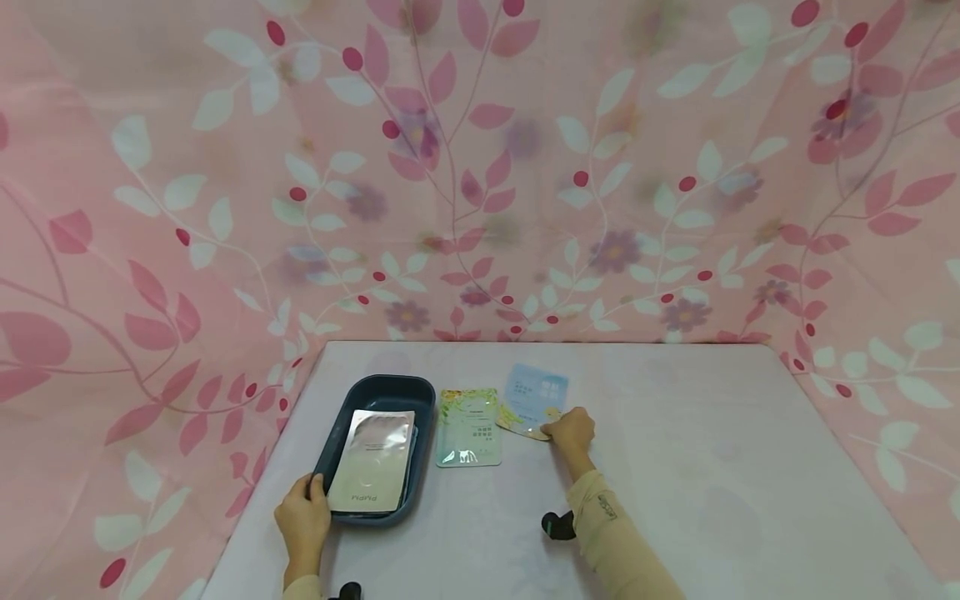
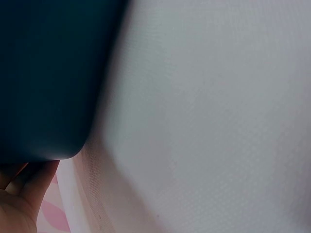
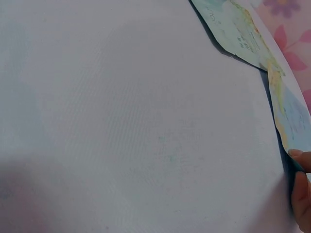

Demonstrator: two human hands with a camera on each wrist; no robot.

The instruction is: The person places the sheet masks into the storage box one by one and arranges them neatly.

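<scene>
A dark blue tray (image 1: 382, 385) lies on the left of the table, with several sachets stacked in it, a silver and pale green sachet (image 1: 371, 471) on top. My left hand (image 1: 303, 515) grips the tray's near left rim; in the left wrist view its fingers are at the corner of the tray (image 2: 46, 97). My right hand (image 1: 572, 433) pinches the near right corner of a light blue sachet (image 1: 534, 396) with thumb and finger. The green sachet (image 1: 468, 429) lies flat between the tray and the blue sachet, which sits tilted right beside it.
A white cloth covers the table (image 1: 697, 467), which stretches away to the right of my right hand. A pink floral curtain (image 1: 480, 167) hangs behind the table's far edge and round the sides. Black wrist mounts (image 1: 558, 526) show below my hands.
</scene>
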